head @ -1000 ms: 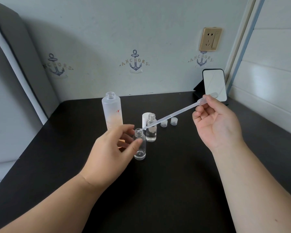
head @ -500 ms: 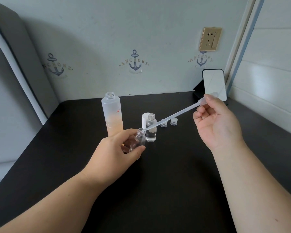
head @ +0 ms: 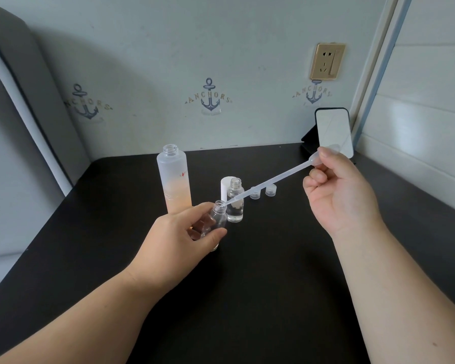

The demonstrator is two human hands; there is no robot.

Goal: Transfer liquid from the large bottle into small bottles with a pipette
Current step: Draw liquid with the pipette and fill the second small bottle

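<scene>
At a black table (head: 247, 298), a person's left hand (head: 179, 240) grips a small clear bottle (head: 217, 219), fingers and thumb curled round its body, tilting its open neck toward a plastic pipette (head: 268, 183). The right hand (head: 339, 195) pinches the pipette's bulb between thumb and fingertips, the long stem sloping down so its tip sits at the bottle's mouth. Behind stands a second small bottle (head: 235, 203), uncapped and partly filled, in front of a white cap (head: 226, 186); the tall frosted large bottle (head: 174, 179), open, is just to the left, and two small caps (head: 263, 192) lie to the right.

The pipette looks light and soft, its stem likely to flex, so a hold at the bulb suits it best, with a gentle squeeze. The small bottle appears light, smooth and perhaps slippery; a grip round its middle seems safest.
</scene>
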